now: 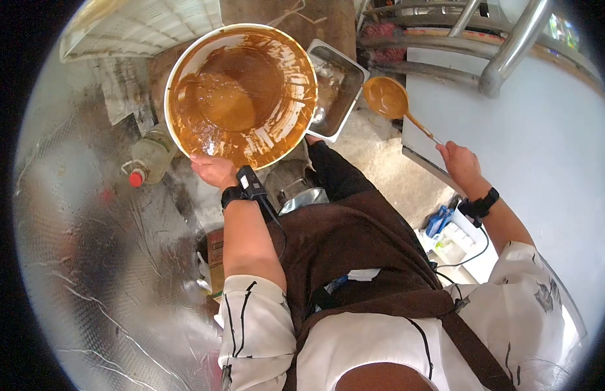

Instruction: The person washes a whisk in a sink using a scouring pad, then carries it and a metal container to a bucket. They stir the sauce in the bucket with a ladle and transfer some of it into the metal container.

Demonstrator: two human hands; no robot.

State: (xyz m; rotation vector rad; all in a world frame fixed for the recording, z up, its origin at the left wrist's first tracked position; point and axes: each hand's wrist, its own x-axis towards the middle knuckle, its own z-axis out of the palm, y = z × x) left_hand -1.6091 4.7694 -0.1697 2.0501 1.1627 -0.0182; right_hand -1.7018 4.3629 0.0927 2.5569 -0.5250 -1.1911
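Note:
A large white bucket (291, 60), its inner wall smeared with brown sauce, is tilted so that its mouth faces me. My left hand (214, 171) grips its near rim; the fingers under the rim are partly hidden. Some brown liquid shows at the bottom of the bucket. To the right, my right hand (460, 163) is closed around the handle of a ladle (386, 98). Brown sauce coats the ladle's bowl, which is held apart from the bucket, over the floor beside the white counter.
A metal tray (341, 85) sits just right of the bucket. On the left lies a clear plastic bottle with a red cap (136, 177). Metal rails (446, 45) stand at the upper right above a white surface (544, 156). A white crate (139, 29) is at the upper left.

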